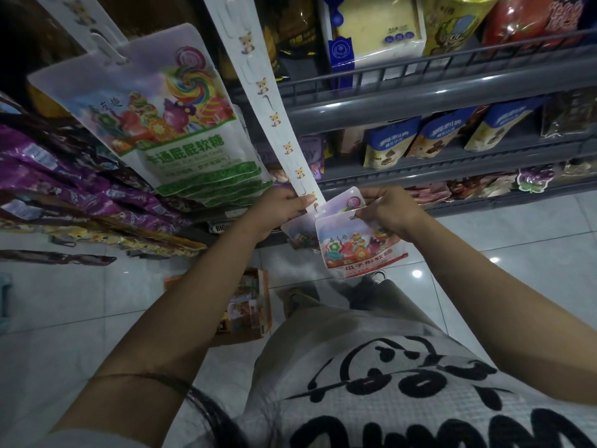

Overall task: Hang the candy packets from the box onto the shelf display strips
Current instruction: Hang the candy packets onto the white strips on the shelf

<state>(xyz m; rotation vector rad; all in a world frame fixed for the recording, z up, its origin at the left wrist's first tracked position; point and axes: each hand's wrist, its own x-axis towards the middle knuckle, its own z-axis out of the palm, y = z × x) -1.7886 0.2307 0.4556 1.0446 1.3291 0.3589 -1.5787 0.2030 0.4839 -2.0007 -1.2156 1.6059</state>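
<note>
We see the left hand pinching the lower end of the white plastic display strip, while the right hand grips the top edge of a white candy packet at the strip's bottom hook. The open cardboard box sits on the floor below.
</note>
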